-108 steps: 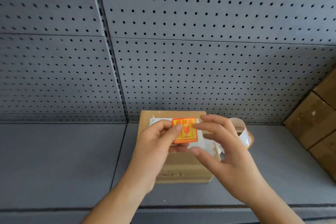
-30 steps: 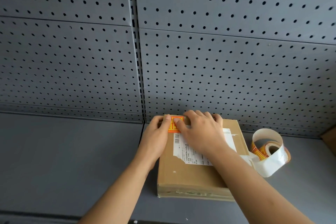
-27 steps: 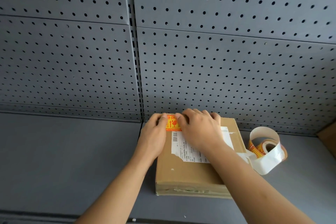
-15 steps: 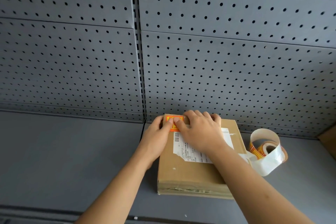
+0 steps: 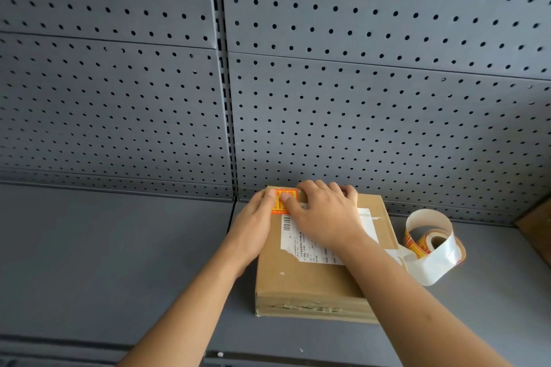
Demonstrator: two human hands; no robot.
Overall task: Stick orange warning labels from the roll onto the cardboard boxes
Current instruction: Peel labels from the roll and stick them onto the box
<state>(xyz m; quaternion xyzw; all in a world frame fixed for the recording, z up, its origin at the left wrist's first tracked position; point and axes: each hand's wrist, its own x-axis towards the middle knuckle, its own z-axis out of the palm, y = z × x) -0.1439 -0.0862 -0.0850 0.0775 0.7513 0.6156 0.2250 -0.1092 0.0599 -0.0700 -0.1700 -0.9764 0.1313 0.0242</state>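
Since the earliest frame, where it was held up between both hands above the carton, the small square orange warning label [image 5: 280, 206] has come down onto the far left corner of the flat brown cardboard box [image 5: 307, 280], just beyond the torn white shipping label [image 5: 301, 243]. The roll of orange labels [image 5: 429, 244], then close behind the right hand, now lies on the grey metal shelf [image 5: 119, 247] just right of the box, its shiny white backing strip looping loose. Neither hand has a closed grip. The left hand [image 5: 253, 229] rests at the box's left edge with its thumb tip on the label, and the right hand [image 5: 325, 217] lies spread over the box top, index fingertip on the label and the other fingers reaching the far edge by the grey perforated back panel [image 5: 357, 113]. This looks like the smoothing-down stage for this box. The label should handle as thin, limp, nearly weightless and tacky underneath, so it is best taken by a corner or bare margin. Once stuck it will probably tear or crease rather than shift, so rubbing from the middle outward suits it. The box appears stiff enough to take that pressure without sagging. A second brown carton [image 5: 536, 226] shows at the right edge.
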